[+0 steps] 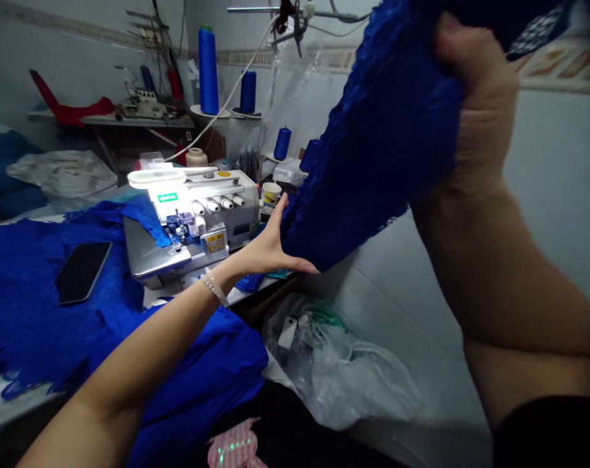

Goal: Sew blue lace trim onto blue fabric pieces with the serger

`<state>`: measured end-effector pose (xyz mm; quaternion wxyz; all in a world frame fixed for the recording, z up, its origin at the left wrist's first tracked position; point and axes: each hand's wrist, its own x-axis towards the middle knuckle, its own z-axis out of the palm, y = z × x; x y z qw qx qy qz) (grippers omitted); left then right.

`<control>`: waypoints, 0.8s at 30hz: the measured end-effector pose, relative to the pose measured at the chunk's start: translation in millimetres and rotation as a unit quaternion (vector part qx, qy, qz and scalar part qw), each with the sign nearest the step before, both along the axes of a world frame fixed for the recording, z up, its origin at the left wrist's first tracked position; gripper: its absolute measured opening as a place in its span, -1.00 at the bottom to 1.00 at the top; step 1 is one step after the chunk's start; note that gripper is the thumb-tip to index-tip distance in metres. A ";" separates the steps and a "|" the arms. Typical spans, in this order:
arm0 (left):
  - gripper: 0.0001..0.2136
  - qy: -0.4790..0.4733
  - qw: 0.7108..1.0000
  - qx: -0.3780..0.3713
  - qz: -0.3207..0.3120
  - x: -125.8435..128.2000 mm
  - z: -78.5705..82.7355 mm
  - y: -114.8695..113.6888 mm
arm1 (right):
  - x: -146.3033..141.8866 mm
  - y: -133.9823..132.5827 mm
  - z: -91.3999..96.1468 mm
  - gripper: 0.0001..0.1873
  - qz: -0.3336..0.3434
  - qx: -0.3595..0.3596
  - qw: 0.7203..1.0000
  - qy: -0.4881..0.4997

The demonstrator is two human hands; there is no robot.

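A folded piece of dark blue fabric (387, 143) with ruffled, lacy edges is held up in front of me, slanting from upper right to lower left. High at the right, my right hand (485, 104) is closed around its side, thumb pressed on the cloth. My left hand (270, 244) has the lower left corner between thumb and fingers; some fingers are hidden behind the cloth. Beyond my left wrist stands a white overlock sewing machine (241, 208) with its lamp lit. Blue cloth (151, 218) lies by its presser foot.
On the left, a black phone (84, 273) rests on spread blue lace fabric (22, 279). Blue thread cones (208, 71) stand behind the machine, near a paper cup (271, 194). Below hangs a clear plastic bag (344, 370). More blue cloth (202, 383) covers my lap. Another machine (146, 104) sits at the back.
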<state>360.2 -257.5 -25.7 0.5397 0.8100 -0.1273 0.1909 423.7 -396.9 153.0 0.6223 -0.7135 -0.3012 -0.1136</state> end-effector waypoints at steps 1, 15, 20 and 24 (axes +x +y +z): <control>0.37 -0.001 1.000 -0.024 -0.010 0.5 0.6 0.7 | -0.4 0.2 -0.5 -0.52 -0.008 -0.005 0.999 -0.050; -0.40 0.295 0.837 -0.346 -0.305 -76.9 -53.2 -64.5 | 74.3 -31.5 -101.8 -0.56 0.058 0.079 0.950 0.297; -0.44 0.353 0.865 -0.341 -0.102 -70.7 -51.3 -22.4 | 127.9 -27.6 -171.7 -0.75 0.016 0.065 0.933 0.353; -0.50 0.373 0.888 -0.269 -0.022 -56.6 -27.7 16.8 | 171.1 13.8 -197.0 -0.79 -0.001 0.049 0.935 0.352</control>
